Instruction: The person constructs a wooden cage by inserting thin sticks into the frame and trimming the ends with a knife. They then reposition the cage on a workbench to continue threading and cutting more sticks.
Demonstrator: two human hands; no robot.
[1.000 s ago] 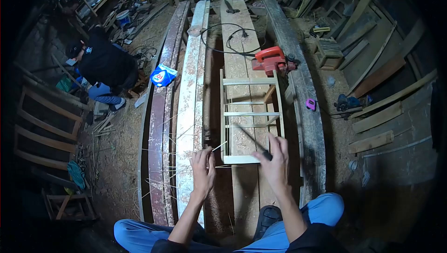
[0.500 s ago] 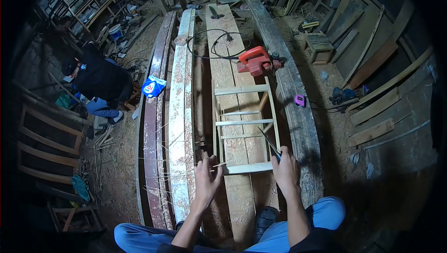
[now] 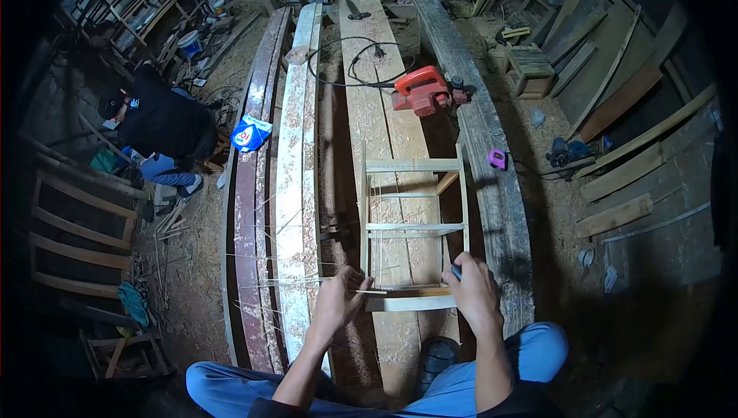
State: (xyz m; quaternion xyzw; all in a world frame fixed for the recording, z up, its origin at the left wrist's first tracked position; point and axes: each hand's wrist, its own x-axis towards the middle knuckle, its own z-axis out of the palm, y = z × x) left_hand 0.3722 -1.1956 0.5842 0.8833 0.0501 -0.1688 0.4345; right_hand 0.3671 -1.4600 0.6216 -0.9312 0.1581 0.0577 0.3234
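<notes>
1. The wooden frame [image 3: 413,227] is a small ladder-like piece of pale, unfinished slats. Two long side rails are joined by several cross rungs, and a short brown brace sits at an angle near its far right corner. Fine strips run lengthwise along its left side.
2. It lies flat on the long pale plank [image 3: 382,114], with its near end just in front of the person's knees and its far end pointing away.
3. The left hand [image 3: 338,300] is at the frame's near left corner. Its fingers are pinched closed on a thin sliver [image 3: 372,291] that reaches rightward across the bottom rung.
4. The right hand [image 3: 474,293] is at the near right corner, curled tight around a dark-handled tool [image 3: 456,270]. Only the end of the handle shows above the fist; the working end cannot be made out.
5. The two hands are apart, one at each side of the bottom rung.
6. More loose slivers lie crosswise over the white board [image 3: 296,179] and the reddish boards left of it.
7. Farther up the plank sit a red electric planer [image 3: 420,90] and a looped black cord [image 3: 347,64].
8. A pink tape measure [image 3: 498,159] rests on the grey plank to the right, with a dark power tool [image 3: 567,150] on the sawdust floor beyond.
9. A blue-and-white bag [image 3: 250,133] lies by the left boards.
10. Well to the left, another person [image 3: 163,122] in a dark top crouches among chair frames [image 3: 77,222].
</notes>
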